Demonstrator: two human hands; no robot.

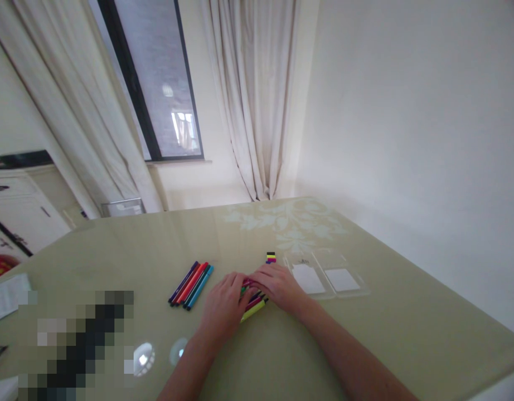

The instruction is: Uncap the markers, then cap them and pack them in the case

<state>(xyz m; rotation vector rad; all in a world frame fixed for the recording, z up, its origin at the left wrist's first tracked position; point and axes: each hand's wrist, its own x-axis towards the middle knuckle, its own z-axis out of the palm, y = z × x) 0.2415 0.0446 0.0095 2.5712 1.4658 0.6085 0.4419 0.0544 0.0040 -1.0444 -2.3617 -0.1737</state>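
Cupped low and close together, the person's left hand [224,305] and right hand [277,285] bend over a bunch of slim, coloured plastic pens [254,311], fingers curled against it; how firmly either hand grips, I cannot tell. Yellow-green, dark red and green barrels show between and below the hands. The bunch lies on a glossy, pale green table [407,317], well in from its far and right edges. Just beyond the right hand's fingers sits a small stack of black, yellow and magenta ends [271,257]. Toward the right edge lies an open, clear plastic case [325,280] with two white cards [342,279]. To the left, apart from the hands, purple, red, dark green and blue pens [191,285] lie side by side, slanting toward the far edge.
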